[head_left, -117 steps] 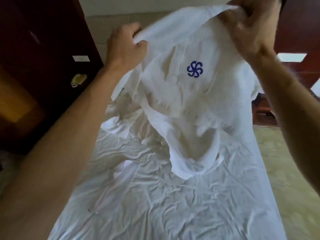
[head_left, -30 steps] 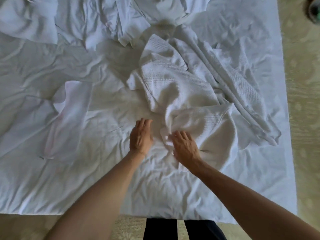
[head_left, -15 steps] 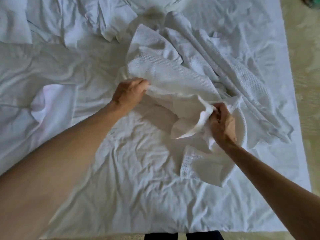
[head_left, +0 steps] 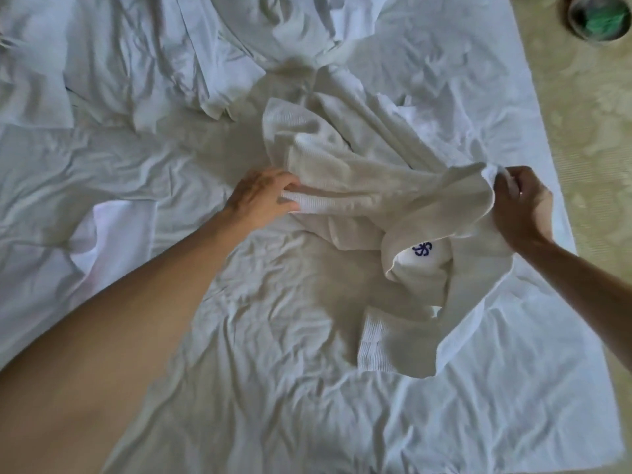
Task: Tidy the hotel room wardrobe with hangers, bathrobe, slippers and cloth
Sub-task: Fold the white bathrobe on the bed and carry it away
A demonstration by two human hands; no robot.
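A white waffle-weave bathrobe (head_left: 359, 172) lies crumpled on the bed, right of centre. Part of it is lifted off the sheet, and a blue embroidered logo (head_left: 422, 248) shows in a fold. My left hand (head_left: 261, 196) grips a ribbed edge of the robe at its left side. My right hand (head_left: 519, 206) pinches another edge and holds it up at the right. The stretch of robe between my hands hangs in a sagging fold.
The bed's wrinkled white sheet (head_left: 273, 371) fills most of the view. More white linen (head_left: 212, 53) is bunched at the far side. A smooth white cloth (head_left: 113, 241) lies at the left. Pale patterned floor (head_left: 588, 148) runs along the right, with a round bin (head_left: 596, 15) at top right.
My hands have moved further apart, the right one pulling its edge of the robe out to the right and up. The blue logo has come into sight.
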